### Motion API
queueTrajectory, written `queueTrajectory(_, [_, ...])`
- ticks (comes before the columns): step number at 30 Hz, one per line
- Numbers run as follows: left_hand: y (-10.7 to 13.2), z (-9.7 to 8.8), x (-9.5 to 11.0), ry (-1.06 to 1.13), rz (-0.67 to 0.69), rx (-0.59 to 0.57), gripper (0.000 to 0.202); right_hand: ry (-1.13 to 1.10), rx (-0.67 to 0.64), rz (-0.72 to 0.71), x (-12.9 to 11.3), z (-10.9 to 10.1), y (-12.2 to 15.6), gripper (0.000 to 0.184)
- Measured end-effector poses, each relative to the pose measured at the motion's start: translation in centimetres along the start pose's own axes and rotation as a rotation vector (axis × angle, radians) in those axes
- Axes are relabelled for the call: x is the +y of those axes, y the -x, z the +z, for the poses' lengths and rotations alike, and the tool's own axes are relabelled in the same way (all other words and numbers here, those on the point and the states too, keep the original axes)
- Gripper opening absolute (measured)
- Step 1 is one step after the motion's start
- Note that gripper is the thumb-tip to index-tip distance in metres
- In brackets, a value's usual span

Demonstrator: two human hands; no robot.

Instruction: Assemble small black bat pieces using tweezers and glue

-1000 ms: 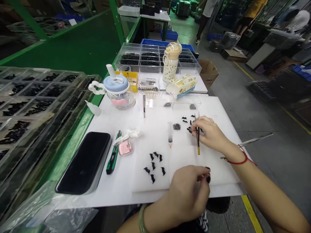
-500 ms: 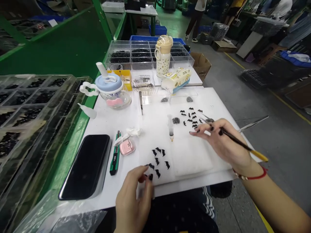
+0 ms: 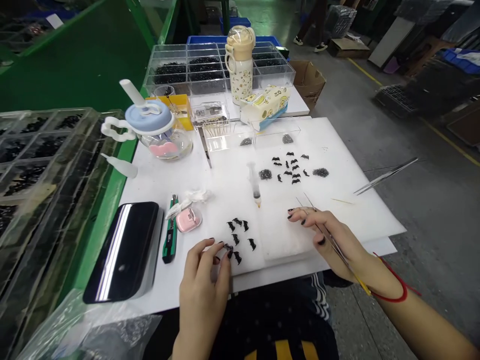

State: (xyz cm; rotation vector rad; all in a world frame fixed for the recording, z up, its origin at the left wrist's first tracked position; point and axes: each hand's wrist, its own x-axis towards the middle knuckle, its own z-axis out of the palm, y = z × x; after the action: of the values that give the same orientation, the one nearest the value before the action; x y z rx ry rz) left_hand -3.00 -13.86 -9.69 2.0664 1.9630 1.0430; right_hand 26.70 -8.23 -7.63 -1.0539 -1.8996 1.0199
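Note:
At the near edge of the white foam sheet [image 3: 225, 185], my left hand [image 3: 204, 272] pinches a small black bat-shaped piece [image 3: 228, 248] between thumb and fingertips. Several more black bat-shaped pieces [image 3: 236, 239] lie just beyond those fingers. My right hand [image 3: 333, 240] holds slim metal tweezers [image 3: 333, 245] with a yellow end, over a folded white foam pad [image 3: 285, 240]. Their two tips point away from me, apart, with nothing visible between them. Farther back lies another group of bat-shaped pieces [image 3: 295, 167], flanked by small dark heaps of beads [image 3: 265, 174]. A syringe [image 3: 254, 185] lies left of that group.
Left of the foam are a phone [image 3: 122, 250], a green utility knife [image 3: 170, 235] and a pink case [image 3: 188, 220]. A lidded cup [image 3: 150, 125], a bottle [image 3: 240, 70] and a tissue pack [image 3: 266, 107] stand behind. Another pair of tweezers [image 3: 386, 176] overhangs the right edge.
My right hand has drawn back toward me from the far bat-shaped pieces, now holding tweezers instead of the dark-handled tool. My left hand has picked up a bat-shaped piece. The view has tilted down.

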Motion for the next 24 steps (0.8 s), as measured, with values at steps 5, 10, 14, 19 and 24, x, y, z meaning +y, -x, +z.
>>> queueTrajectory(5, [0.0, 0.2, 0.3, 0.037, -0.027, 0.000, 0.011, 0.106, -0.030, -0.112, -0.9, 0.6, 0.7, 0.030])
queueTrajectory(10, [-0.5, -0.3, 1.0, 0.116, -0.053, -0.004, 0.010, 0.060, 0.055, -0.108, -1.1, 0.3, 2.0, 0.032])
queueTrajectory(14, [-0.7, -0.2, 1.5, 0.136, -0.066, 0.005, 0.011, -0.148, 0.239, 0.012, -1.2, -0.7, 2.2, 0.031])
queueTrajectory(19, [-0.8, -0.2, 1.7, 0.158, -0.029, 0.036, 0.018, -0.428, 0.312, 0.078, -1.7, -1.4, 0.3, 0.044])
queueTrajectory(24, [-1.2, -1.1, 3.0, 0.378, -0.090, 0.081, 0.024, -0.480, 0.244, 0.059, -1.3, -1.6, -1.1, 0.046])
